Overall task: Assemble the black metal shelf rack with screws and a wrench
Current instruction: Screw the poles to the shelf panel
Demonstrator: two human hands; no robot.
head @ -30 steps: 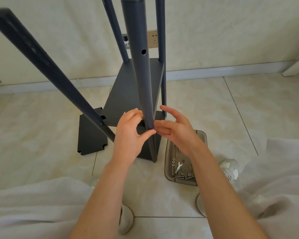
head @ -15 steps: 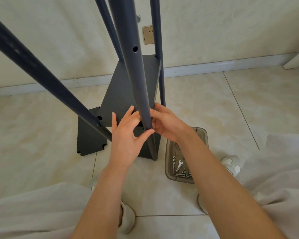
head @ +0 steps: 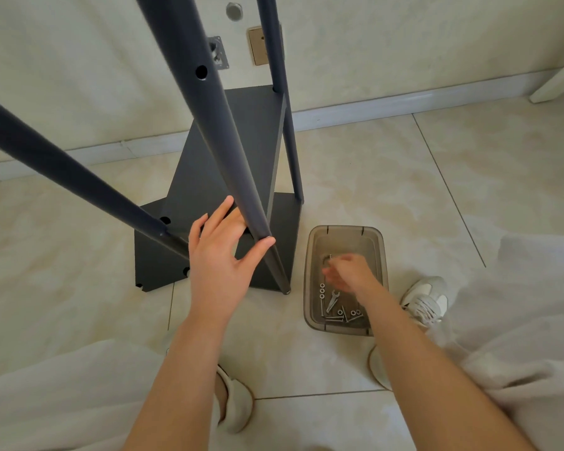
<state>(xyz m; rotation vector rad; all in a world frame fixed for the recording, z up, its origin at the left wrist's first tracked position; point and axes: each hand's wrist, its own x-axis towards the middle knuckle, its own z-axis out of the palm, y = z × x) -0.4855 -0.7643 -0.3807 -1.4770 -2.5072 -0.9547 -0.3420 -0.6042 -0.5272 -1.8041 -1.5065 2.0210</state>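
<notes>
Just right of the near post's (head: 228, 148) foot, the right hand (head: 349, 273) is down in the plastic tray (head: 376, 242), too blurred to tell whether it holds anything; the wrench (head: 332, 299) and screws (head: 339, 317) lie just short of its fingers. The left hand (head: 220, 265) grips the near post low down, thumb across the front, fingers behind. Behind the near post stands the rack's shelf panel (head: 209, 177).

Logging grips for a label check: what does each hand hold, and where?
Left hand grips the post low down, between thumb and fingers. Right hand is in the tray, blurred; its hold cannot be told.
</notes>
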